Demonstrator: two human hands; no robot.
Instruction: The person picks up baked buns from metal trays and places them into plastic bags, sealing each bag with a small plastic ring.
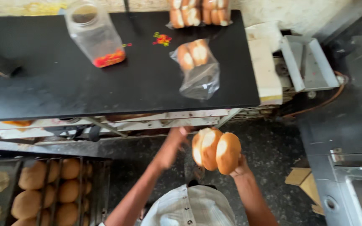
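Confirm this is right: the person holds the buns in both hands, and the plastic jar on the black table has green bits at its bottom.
Not quite. The head view shows the bits in the jar are red-orange, not green. The rest holds: both the left hand and right hand are on the buns, and the jar is on the black table.

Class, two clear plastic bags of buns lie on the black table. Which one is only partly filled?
The clear plastic bag nearer the table's front edge: buns fill only its upper end, the rest lying flat. The bag at the far edge looks packed full.
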